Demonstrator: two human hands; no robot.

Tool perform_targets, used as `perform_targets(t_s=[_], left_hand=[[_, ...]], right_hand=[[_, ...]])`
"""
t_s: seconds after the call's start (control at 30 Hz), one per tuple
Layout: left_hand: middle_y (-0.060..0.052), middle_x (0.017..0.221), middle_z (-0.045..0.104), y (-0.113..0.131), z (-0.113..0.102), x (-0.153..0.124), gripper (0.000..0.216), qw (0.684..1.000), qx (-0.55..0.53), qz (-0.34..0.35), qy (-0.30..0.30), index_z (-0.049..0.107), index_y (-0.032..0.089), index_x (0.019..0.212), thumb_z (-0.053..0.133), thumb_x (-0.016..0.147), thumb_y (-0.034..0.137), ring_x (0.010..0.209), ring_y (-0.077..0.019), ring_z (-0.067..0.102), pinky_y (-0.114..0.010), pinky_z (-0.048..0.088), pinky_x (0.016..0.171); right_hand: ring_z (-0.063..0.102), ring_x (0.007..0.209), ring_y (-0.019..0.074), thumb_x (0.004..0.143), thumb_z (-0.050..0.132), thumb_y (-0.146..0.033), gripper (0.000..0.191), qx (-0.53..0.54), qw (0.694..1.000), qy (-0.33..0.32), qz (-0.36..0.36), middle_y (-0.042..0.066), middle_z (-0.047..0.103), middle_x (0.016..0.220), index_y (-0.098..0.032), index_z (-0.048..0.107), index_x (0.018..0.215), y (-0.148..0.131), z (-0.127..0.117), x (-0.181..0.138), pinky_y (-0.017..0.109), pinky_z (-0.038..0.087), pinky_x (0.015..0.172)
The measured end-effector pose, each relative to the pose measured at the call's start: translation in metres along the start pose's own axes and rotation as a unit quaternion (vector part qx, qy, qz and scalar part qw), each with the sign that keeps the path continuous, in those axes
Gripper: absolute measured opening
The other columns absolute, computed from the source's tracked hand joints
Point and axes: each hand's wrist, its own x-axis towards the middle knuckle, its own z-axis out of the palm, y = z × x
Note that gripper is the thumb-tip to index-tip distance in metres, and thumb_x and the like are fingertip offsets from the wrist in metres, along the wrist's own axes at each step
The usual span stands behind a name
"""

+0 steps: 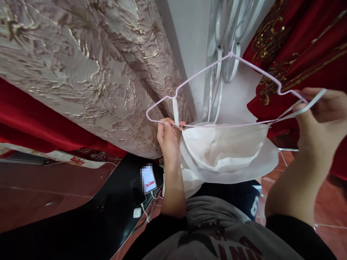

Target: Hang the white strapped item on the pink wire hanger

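Note:
A pale pink clothes hanger (204, 68) is held up in front of me, its hook pointing upward near the white metal frame. My left hand (169, 139) pinches the lower bar of the hanger near its left end, close to a white strap (176, 112) that loops over the left notch. At the other end my right hand (322, 112) grips a second white strap (311, 104), pulled outward around the hanger's right tip. Below the bar hangs a white garment (225, 151) with a sheer outer layer, its lower part bunched near my lap.
A white metal frame (214, 83) stands behind the hanger. Embossed beige fabric (108, 72) hangs at left, red fabric with gold embroidery (292, 54) at right. On a black glossy surface (81, 213), lower left, lie a lit phone (149, 179), cables and a white charger (137, 212).

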Motion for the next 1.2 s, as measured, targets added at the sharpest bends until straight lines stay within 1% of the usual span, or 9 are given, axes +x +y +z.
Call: perform_targets(t_s=[0.17, 0.37, 0.47, 0.57, 0.67, 0.8, 0.93, 1.1, 1.2], left_hand=[[-0.001, 0.081, 0.079, 0.003, -0.002, 0.001, 0.048, 1.000, 0.000, -0.020, -0.005, 0.063, 0.025, 0.093, 0.088, 0.099, 0.065, 0.068, -0.0147, 0.067, -0.028, 0.056, 0.073], [-0.001, 0.082, 0.080, 0.003, -0.002, 0.001, 0.045, 0.999, -0.001, -0.049, -0.004, 0.061, 0.026, 0.093, 0.087, 0.100, 0.062, 0.069, -0.0153, 0.065, -0.028, 0.053, 0.072], [-0.001, 0.084, 0.080, 0.004, -0.002, 0.000, 0.046, 0.999, 0.004, -0.048, 0.000, 0.061, 0.026, 0.093, 0.088, 0.099, 0.063, 0.068, -0.0151, 0.064, -0.028, 0.052, 0.072], [-0.001, 0.084, 0.080, 0.005, -0.001, 0.000, 0.047, 0.999, 0.012, -0.044, -0.002, 0.061, 0.026, 0.093, 0.088, 0.099, 0.064, 0.069, -0.0149, 0.065, -0.028, 0.053, 0.073], [-0.001, 0.084, 0.081, 0.003, 0.000, 0.000, 0.048, 0.999, 0.011, -0.043, -0.008, 0.063, 0.026, 0.092, 0.090, 0.097, 0.064, 0.069, -0.0145, 0.066, -0.027, 0.055, 0.072], [-0.004, 0.094, 0.087, -0.002, -0.004, -0.006, 0.041, 0.999, 0.005, -0.045, -0.013, 0.074, 0.025, 0.098, 0.091, 0.098, 0.063, 0.075, -0.0153, 0.073, -0.029, 0.061, 0.079], [-0.008, 0.103, 0.089, 0.014, -0.015, -0.017, 0.036, 0.987, 0.102, -0.080, -0.092, 0.088, 0.024, 0.107, 0.090, 0.100, 0.059, 0.097, -0.0218, 0.083, -0.035, 0.065, 0.097], [-0.007, 0.089, 0.086, 0.072, -0.015, -0.007, 0.027, 0.982, 0.156, -0.027, -0.100, 0.091, 0.025, 0.096, 0.087, 0.102, 0.051, 0.077, -0.0198, 0.074, -0.028, 0.054, 0.061], [-0.011, 0.108, 0.089, 0.096, -0.008, 0.016, 0.036, 0.989, 0.077, -0.031, -0.125, 0.091, 0.026, 0.107, 0.091, 0.096, 0.061, 0.098, -0.0283, 0.082, -0.030, 0.049, 0.055]], right_hand=[[0.083, 0.094, 0.0345, 0.084, 0.100, -0.060, 0.035, -0.119, 0.987, -0.041, -0.098, 0.009, 0.089, 0.096, -0.031, 0.090, 0.101, -0.024, 0.012, 0.020, 0.053, 0.062, 0.081], [0.074, 0.134, 0.0385, 0.100, 0.088, -0.041, 0.018, -0.194, 0.969, -0.075, -0.129, 0.014, 0.081, 0.122, -0.027, 0.085, 0.111, -0.052, 0.008, 0.012, 0.062, 0.056, 0.115], [0.075, 0.109, 0.0330, 0.106, 0.079, -0.034, 0.013, -0.162, 0.979, -0.050, -0.115, 0.011, 0.077, 0.105, -0.032, 0.084, 0.118, -0.062, 0.011, -0.012, 0.056, 0.060, 0.097], [0.062, 0.069, 0.0189, 0.107, 0.076, -0.039, 0.018, -0.099, 0.974, -0.206, -0.003, 0.003, 0.073, 0.085, -0.032, 0.082, 0.123, -0.060, 0.024, -0.042, 0.039, 0.052, 0.067], [0.054, 0.058, 0.0143, 0.103, 0.078, -0.040, 0.036, -0.055, 0.946, -0.310, 0.073, -0.005, 0.068, 0.073, -0.029, 0.074, 0.137, -0.050, 0.041, -0.070, 0.033, 0.046, 0.060], [0.054, 0.058, 0.0147, 0.104, 0.075, -0.038, 0.043, -0.001, 0.958, -0.262, 0.121, -0.008, 0.062, 0.072, -0.030, 0.064, 0.144, -0.039, 0.055, -0.091, 0.033, 0.044, 0.060], [0.050, 0.057, 0.0144, 0.106, 0.075, -0.038, 0.040, 0.056, 0.960, -0.229, 0.150, -0.010, 0.053, 0.068, -0.031, 0.061, 0.143, -0.037, 0.064, -0.098, 0.032, 0.038, 0.058], [0.045, 0.057, 0.0141, 0.107, 0.072, -0.039, 0.031, 0.068, 0.963, -0.206, 0.159, -0.010, 0.046, 0.067, -0.032, 0.063, 0.136, -0.040, 0.071, -0.093, 0.032, 0.033, 0.058], [0.047, 0.058, 0.0139, 0.107, 0.072, -0.036, 0.027, 0.060, 0.961, -0.222, 0.155, -0.010, 0.047, 0.066, -0.031, 0.064, 0.132, -0.044, 0.069, -0.087, 0.032, 0.034, 0.059]])
